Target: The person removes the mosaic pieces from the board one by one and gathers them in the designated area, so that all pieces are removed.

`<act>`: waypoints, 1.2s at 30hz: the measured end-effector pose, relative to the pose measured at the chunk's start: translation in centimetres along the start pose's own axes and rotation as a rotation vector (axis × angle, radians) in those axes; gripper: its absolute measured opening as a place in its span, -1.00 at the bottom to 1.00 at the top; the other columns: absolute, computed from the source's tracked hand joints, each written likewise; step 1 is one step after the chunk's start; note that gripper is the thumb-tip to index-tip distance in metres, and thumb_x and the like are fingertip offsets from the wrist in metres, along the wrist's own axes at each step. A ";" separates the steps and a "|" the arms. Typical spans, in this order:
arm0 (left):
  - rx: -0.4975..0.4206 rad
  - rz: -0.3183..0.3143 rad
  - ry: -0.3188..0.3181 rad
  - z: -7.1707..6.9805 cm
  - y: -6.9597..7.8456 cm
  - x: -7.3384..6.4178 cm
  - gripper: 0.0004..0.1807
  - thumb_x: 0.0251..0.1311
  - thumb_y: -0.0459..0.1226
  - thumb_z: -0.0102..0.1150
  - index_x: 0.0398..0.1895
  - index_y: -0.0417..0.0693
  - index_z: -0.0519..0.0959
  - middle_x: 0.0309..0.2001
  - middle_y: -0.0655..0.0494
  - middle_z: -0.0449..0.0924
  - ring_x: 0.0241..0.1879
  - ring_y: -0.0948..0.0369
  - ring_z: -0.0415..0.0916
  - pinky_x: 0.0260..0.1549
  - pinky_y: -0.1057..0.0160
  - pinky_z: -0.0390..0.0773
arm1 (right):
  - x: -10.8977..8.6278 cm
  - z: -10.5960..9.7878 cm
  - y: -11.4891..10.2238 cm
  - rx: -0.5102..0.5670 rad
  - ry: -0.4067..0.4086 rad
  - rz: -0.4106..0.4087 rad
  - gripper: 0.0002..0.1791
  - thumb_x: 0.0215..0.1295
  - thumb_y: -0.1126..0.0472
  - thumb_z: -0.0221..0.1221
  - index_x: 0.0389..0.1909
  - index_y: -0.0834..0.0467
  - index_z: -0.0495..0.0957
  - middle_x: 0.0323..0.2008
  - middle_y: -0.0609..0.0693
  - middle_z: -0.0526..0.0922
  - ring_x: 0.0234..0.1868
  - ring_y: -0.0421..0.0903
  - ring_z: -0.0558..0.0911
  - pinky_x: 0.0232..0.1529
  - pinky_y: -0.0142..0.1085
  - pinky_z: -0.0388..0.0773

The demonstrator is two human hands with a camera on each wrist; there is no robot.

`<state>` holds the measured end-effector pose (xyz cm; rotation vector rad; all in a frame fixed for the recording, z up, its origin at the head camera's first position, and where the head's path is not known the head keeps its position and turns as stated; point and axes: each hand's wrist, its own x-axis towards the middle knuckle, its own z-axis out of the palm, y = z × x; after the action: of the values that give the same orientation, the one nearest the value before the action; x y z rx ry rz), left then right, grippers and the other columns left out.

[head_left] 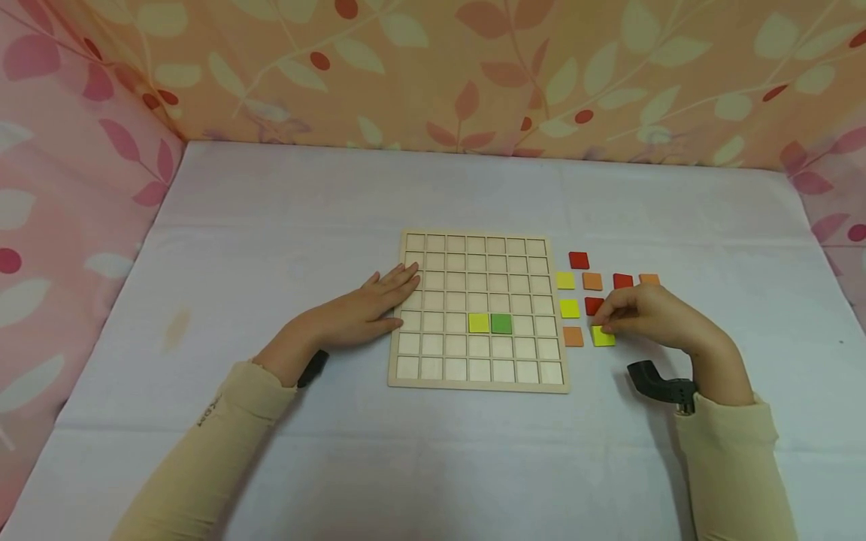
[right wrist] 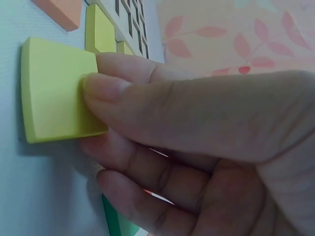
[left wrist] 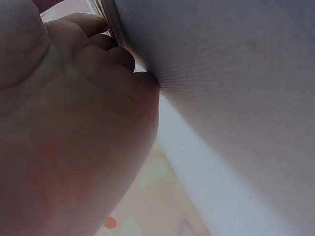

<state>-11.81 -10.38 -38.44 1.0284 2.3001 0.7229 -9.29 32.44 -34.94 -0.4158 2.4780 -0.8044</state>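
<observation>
My right hand [head_left: 646, 315] pinches a yellow square tile [right wrist: 59, 93] between thumb and fingers, close over the cloth to the right of the board. With fingers stretched out, my left hand [head_left: 358, 308] rests at the left edge of the wooden grid board [head_left: 479, 388], fingertips on its frame. A yellow tile [head_left: 479, 323] and a green tile [head_left: 501, 324] lie side by side in cells of the board's lower middle. In the left wrist view the palm [left wrist: 74, 123] fills much of the picture, and the board's edge [left wrist: 114, 24] shows by the fingers.
Loose tiles lie right of the board: a red tile [head_left: 579, 260], an orange tile [head_left: 573, 336], a yellow tile [head_left: 569, 308] and several others, some partly behind the right hand. A green tile [right wrist: 118, 221] shows beneath the fingers. White cloth [head_left: 338, 466] covers the table; patterned fabric [head_left: 433, 75] stands behind.
</observation>
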 end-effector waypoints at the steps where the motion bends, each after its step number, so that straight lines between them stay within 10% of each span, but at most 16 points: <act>1: 0.001 0.002 0.000 0.0 0.0 0.0 -0.27 0.42 -0.20 -0.11 0.49 -0.11 -0.20 0.51 0.09 -0.42 0.45 0.17 -0.51 0.38 0.03 -0.36 | 0.0 0.0 0.0 -0.001 0.003 -0.004 -0.88 0.11 0.41 0.27 -0.41 0.12 0.67 -0.39 -0.08 0.64 -0.38 -0.24 0.50 -0.34 -0.42 0.48; 36: -0.005 0.032 0.019 -0.1 -0.4 -0.3 -0.28 0.40 -0.23 -0.06 0.49 -0.13 -0.14 0.51 0.07 -0.35 0.46 0.15 -0.45 0.38 0.02 -0.30 | -0.2 0.0 -0.3 -0.051 0.046 -0.006 -0.85 0.07 0.41 0.31 -0.41 0.08 0.69 -0.31 -0.08 0.68 -0.29 -0.18 0.55 -0.28 -0.42 0.51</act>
<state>-11.86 -10.85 -38.56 1.0630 2.3014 0.7546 -9.13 32.30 -34.72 -0.4279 2.5459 -0.7623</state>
